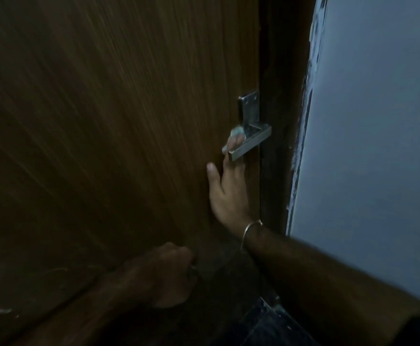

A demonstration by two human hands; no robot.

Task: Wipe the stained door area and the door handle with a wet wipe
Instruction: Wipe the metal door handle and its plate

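Two hands were seen. The right hand (225, 193) was reached behind the handle (247, 142), fingers straight, a wipe (236, 132) seemingly pressed there to clean its rear. The left hand (164, 275) was curled below; whether anything was gripped cannot be told.
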